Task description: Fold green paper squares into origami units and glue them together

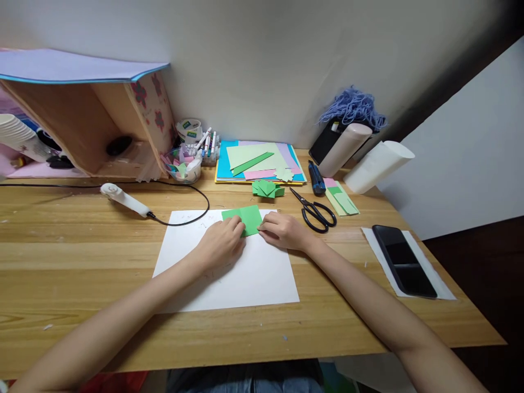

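A piece of green paper [250,217] with a faint crease lies over the top part of a white sheet [254,278]. My left hand [222,238] rests on its left and lower side, fingers curled and holding it down. At the lower right corner my right hand [283,230] pinches the paper between thumb and fingers. Just beyond the paper sits a folded green paper shape [267,189]. Black-handled scissors [314,210] lie right of it, blades pointing back left. My palms and some fingertips are hidden.
Coloured paper sheets [233,174] are stacked against the wall. A glue gun [125,200] with a black cord lies left. On the right are a blue cutter [316,179], paper strips [340,197], a paper roll [380,167] and a phone [403,261]. An open box [153,117] stands back left.
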Motion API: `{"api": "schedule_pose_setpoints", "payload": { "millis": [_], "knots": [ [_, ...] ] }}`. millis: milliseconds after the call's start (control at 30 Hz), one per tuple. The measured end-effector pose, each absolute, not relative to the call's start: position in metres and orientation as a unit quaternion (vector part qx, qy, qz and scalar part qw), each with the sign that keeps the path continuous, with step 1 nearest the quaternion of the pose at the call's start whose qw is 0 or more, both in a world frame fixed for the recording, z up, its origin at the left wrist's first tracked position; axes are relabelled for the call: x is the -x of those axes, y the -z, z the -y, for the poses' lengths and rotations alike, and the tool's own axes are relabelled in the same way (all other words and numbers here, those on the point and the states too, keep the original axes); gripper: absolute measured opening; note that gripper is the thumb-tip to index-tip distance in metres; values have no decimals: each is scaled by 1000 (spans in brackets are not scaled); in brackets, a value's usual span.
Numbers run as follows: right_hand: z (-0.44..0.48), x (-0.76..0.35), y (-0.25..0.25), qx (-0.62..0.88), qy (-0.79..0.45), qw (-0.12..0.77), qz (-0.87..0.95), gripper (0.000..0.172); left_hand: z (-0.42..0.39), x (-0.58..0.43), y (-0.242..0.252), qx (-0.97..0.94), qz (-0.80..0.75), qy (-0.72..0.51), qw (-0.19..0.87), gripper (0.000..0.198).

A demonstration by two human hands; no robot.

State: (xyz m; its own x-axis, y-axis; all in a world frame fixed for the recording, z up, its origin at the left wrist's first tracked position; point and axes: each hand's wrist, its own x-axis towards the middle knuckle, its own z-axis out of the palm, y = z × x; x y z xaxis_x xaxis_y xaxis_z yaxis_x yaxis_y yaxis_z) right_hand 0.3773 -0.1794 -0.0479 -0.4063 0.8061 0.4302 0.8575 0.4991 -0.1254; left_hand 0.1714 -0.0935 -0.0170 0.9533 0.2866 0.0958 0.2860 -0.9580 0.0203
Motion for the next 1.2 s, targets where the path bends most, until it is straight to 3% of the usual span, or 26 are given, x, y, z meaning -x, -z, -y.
{"api": "schedule_pose_setpoints", "payload": {
  "millis": [233,367,500,633,733,900,1200],
  "knots": [
    [180,-372,47,531,18,255,808,16,84,-172,36,-991,-80,-102,22,23],
    [181,-366,45,533,-37,347,771,10,86,-169,31,-973,-115,-184,76,20],
    [180,-358,44,569,-213,521,599,16,92,-168,17,-910,-240,-249,228,17],
    [175,-353,48,574,-395,550,461,25,91,-170,14,-855,-288,-244,355,21],
    [173,-351,53,590,-411,528,452,27,90,-170,22,-872,-291,-255,300,16],
    [173,-352,61,651,-295,494,495,24,91,-170,38,-947,-205,-185,167,15],
    [180,-348,56,635,-130,415,639,13,90,-171,45,-969,-184,-148,72,26]
  ]
}}
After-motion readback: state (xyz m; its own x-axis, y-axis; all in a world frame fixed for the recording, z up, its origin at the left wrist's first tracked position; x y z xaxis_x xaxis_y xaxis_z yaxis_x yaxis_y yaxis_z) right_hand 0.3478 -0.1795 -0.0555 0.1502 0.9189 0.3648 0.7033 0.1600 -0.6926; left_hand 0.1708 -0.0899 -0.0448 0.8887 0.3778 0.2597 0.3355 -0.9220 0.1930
